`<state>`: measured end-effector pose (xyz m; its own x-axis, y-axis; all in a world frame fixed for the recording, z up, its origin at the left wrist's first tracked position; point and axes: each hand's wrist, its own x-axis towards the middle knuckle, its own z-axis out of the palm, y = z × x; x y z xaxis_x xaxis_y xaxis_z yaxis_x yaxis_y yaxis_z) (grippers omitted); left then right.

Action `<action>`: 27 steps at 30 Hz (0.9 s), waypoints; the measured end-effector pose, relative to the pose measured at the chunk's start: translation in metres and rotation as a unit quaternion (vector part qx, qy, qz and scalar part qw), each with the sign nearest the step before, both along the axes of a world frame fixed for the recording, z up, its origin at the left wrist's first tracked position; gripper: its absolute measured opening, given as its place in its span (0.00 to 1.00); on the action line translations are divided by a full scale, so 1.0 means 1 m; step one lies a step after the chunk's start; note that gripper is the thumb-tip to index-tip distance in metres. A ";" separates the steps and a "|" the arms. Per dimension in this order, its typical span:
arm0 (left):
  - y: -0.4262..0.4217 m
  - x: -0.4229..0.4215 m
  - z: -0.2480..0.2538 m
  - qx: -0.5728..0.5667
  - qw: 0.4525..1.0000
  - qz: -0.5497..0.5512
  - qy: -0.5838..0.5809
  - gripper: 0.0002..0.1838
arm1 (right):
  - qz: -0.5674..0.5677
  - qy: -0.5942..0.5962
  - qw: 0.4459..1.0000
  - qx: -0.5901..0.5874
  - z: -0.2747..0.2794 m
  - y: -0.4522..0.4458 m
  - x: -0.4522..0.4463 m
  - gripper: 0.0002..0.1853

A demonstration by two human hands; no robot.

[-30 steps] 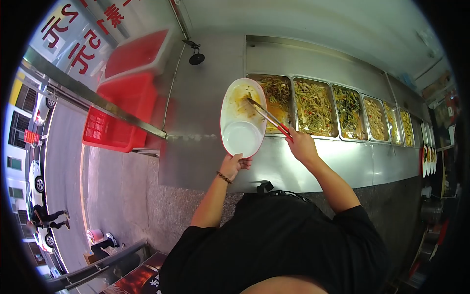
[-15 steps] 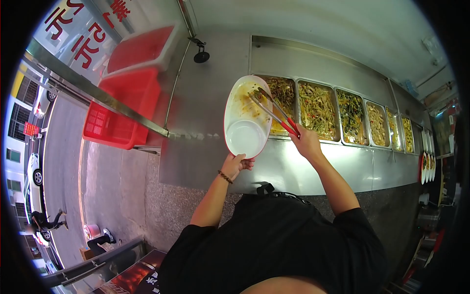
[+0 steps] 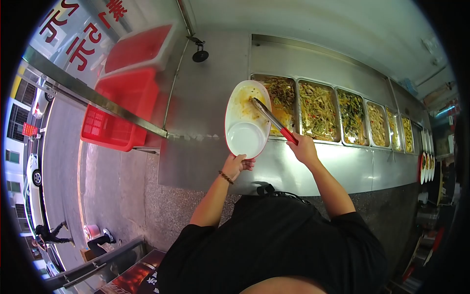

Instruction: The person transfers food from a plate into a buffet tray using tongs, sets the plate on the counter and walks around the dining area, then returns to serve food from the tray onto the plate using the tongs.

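Gripped at its near edge by my left hand (image 3: 237,167) is an oval white dish (image 3: 236,114) with a red rim. Its far part is smeared with brownish sauce and food bits; a round white bowl-like section (image 3: 246,140) fills the near end, and I cannot tell if that is a separate bowl. My right hand (image 3: 304,149) is closed around the red handles of metal tongs (image 3: 270,119). The tong tips touch or hover over the smeared part, with the arms close together. Right behind the dish is a metal pan (image 3: 288,98) of dark cooked food.
More food pans (image 3: 318,110) run in a row to the right along the steel counter (image 3: 205,166). A red plastic crate (image 3: 125,110) stands at the left beside a metal rail (image 3: 122,110). A black stand (image 3: 199,55) rests at the back. Stacked plates (image 3: 427,167) are at far right.
The tong arms have come together, and the tips have shifted slightly over the dish. The dish has moved a little toward me. Outside, a person in dark clothes has moved slightly.
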<state>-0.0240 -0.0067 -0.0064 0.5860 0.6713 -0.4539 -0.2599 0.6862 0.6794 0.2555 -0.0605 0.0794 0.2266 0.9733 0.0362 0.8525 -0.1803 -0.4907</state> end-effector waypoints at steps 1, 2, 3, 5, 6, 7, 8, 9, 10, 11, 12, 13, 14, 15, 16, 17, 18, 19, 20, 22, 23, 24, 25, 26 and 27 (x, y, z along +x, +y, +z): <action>0.000 0.000 0.001 -0.001 1.000 0.000 0.002 0.17 | -0.011 0.105 0.994 -0.033 -0.007 0.000 0.003 0.14; 0.001 0.001 0.002 -0.003 1.000 -0.001 0.004 0.17 | -0.022 0.207 0.976 -0.066 -0.013 0.000 0.007 0.14; 0.002 0.000 0.000 -0.003 1.000 -0.001 0.004 0.17 | -0.022 0.208 0.976 -0.066 -0.012 0.000 0.009 0.14; 0.005 -0.002 -0.004 -0.008 0.999 -0.002 -0.036 0.17 | -0.134 0.570 0.788 -0.191 -0.009 0.002 0.012 0.12; 0.005 -0.002 -0.002 -0.008 0.999 -0.001 -0.035 0.17 | -0.133 0.571 0.787 -0.191 -0.011 0.001 0.014 0.12; 0.006 -0.001 -0.001 -0.004 0.999 0.000 -0.036 0.17 | -0.138 0.628 0.745 -0.179 -0.013 0.001 0.016 0.11; 0.008 0.000 0.000 -0.001 0.999 0.001 -0.036 0.17 | -0.142 0.683 0.697 -0.166 -0.016 0.001 0.018 0.09; 0.009 0.000 0.000 0.000 0.999 0.001 -0.035 0.17 | -0.141 0.683 0.697 -0.167 -0.011 0.003 0.018 0.09; 0.010 0.001 0.000 -0.002 0.999 0.001 -0.032 0.17 | -0.135 0.697 0.685 -0.161 -0.005 0.005 0.021 0.08; 0.011 0.002 0.000 -0.005 1.000 0.000 -0.029 0.17 | -0.129 0.711 0.674 -0.154 0.002 0.007 0.024 0.08; 0.012 0.001 0.001 -0.005 1.000 -0.002 -0.027 0.17 | -0.130 0.713 0.672 -0.154 0.009 0.009 0.026 0.08; 0.012 0.002 0.002 -0.008 1.000 0.002 -0.027 0.17 | -0.121 0.715 0.675 -0.138 0.017 0.011 0.028 0.07; 0.012 0.002 0.002 -0.011 1.000 0.005 -0.026 0.16 | -0.113 0.716 0.678 -0.122 0.021 0.014 0.033 0.07; 0.012 0.002 0.003 -0.012 1.000 0.003 -0.026 0.16 | -0.126 0.706 0.688 -0.113 0.021 0.017 0.039 0.08; 0.011 0.002 0.004 -0.015 1.000 0.004 -0.025 0.16 | -0.132 0.701 0.694 -0.095 0.024 0.018 0.044 0.08; 0.012 0.002 0.004 -0.019 1.000 0.004 -0.024 0.17 | -0.139 0.686 0.710 -0.079 0.022 0.021 0.051 0.08; 0.012 0.002 0.005 -0.019 1.000 0.001 -0.024 0.17 | -0.146 0.670 0.725 -0.062 0.017 0.024 0.061 0.09; 0.012 0.002 0.005 -0.018 1.000 0.001 -0.013 0.17 | -0.139 0.643 0.751 -0.053 0.012 0.026 0.072 0.10; 0.012 0.002 0.005 -0.016 1.000 0.001 -0.001 0.17 | -0.142 0.642 0.751 -0.052 0.004 0.029 0.080 0.10; 0.011 0.001 0.006 -0.016 1.000 0.002 0.002 0.17 | -0.145 0.461 0.876 -0.015 -0.007 0.035 0.093 0.11; 0.010 0.001 0.006 -0.013 1.000 0.006 0.006 0.17 | -0.163 0.363 0.917 -0.015 -0.015 0.038 0.098 0.13; 0.010 0.001 0.006 -0.015 1.000 0.004 0.006 0.17 | -0.166 0.362 0.917 -0.015 -0.019 0.039 0.100 0.13; 0.010 0.000 0.006 -0.014 1.000 0.005 0.000 0.17 | -0.155 0.217 0.964 -0.015 -0.022 0.040 0.103 0.14; 0.009 0.001 0.007 -0.011 1.000 0.007 -0.005 0.17 | -0.140 0.068 0.988 -0.014 -0.025 0.040 0.107 0.16; 0.009 0.001 0.006 -0.011 1.000 0.005 -0.005 0.17 | -0.137 0.024 0.990 -0.018 -0.025 0.040 0.107 0.16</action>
